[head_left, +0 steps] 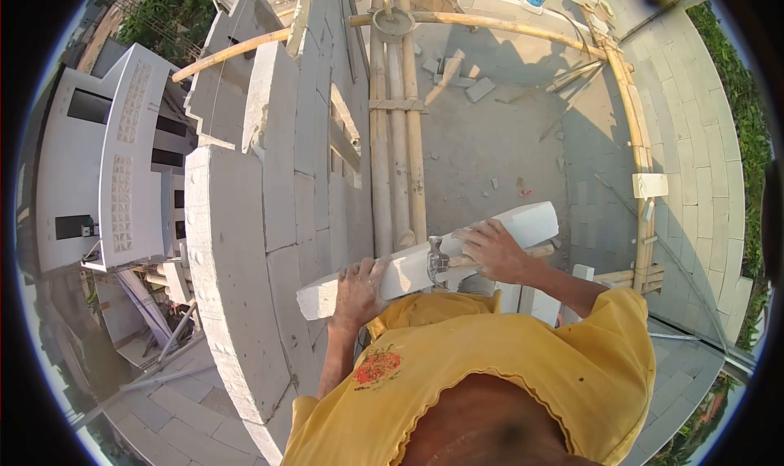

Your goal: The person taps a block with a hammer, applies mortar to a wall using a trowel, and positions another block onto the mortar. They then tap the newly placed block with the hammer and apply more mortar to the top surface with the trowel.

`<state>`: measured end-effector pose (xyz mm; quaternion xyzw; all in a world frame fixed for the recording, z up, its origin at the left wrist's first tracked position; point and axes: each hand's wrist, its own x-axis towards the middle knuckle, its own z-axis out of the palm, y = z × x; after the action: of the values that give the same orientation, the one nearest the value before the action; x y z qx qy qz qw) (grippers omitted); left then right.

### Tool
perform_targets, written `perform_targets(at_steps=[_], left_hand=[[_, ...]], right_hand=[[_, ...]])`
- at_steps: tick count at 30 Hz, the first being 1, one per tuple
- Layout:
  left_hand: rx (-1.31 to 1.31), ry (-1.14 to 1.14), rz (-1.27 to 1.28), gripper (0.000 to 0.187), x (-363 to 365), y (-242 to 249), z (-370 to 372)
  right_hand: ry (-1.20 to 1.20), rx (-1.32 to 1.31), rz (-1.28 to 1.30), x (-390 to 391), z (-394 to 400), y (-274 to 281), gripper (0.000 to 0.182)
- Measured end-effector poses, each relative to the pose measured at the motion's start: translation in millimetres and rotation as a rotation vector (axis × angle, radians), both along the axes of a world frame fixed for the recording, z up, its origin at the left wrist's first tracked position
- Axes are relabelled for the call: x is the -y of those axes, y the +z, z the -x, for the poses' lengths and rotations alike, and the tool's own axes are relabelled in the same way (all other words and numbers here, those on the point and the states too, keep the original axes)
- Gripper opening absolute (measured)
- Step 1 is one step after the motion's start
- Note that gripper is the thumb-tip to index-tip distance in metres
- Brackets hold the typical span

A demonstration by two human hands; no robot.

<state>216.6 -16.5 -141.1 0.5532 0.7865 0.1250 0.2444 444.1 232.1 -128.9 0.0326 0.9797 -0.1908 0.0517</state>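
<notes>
A long, white aerated concrete block lies slantwise in front of my body, its right end higher in the view. My left hand is closed over its left part, fingers across the top face. Near the right part, my right hand grips the block with fingers bent over it. A hammer has its metal head against the block, and its wooden handle runs beneath my right hand; whether the palm also holds the handle is hidden.
A block wall rises close on my left. Bamboo poles form a platform ahead, with a mortar bowl at its far end. Far below is a floor with rubble. A bamboo rail and another wall stand right.
</notes>
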Motion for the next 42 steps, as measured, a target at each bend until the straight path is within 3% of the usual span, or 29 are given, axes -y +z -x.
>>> perform_targets(at_steps=[10,16,21,24,29,38,42], left_hand=[[0.074,0.019,0.019,0.088,-91.5,25.1,64.3],[0.087,0.147,0.073,0.088,-163.6,20.6,128.8],[0.002,0.379,-0.039,0.087,-223.0,14.1,172.7],[0.033,0.530,-0.060,0.088,-236.8,24.7,178.6],[0.069,0.695,-0.063,0.090,-233.3,21.3,187.7],[0.099,0.905,-0.101,0.087,-287.7,18.7,233.6],[0.096,0.968,-0.073,0.089,-338.0,13.6,264.6]], right_hand=[[0.063,0.126,-0.006,-111.1,77.3,43.9,0.028],[0.178,0.161,0.007,-207.3,174.5,24.0,0.024],[0.356,0.120,-0.059,-291.9,280.3,33.7,0.022],[0.491,0.116,-0.069,-318.4,338.8,44.5,0.041],[0.716,0.045,-0.075,-327.7,422.7,60.4,0.042],[0.948,0.065,-0.114,-370.6,534.7,73.1,0.046],[1.019,0.044,-0.107,-416.6,583.7,54.6,0.043]])
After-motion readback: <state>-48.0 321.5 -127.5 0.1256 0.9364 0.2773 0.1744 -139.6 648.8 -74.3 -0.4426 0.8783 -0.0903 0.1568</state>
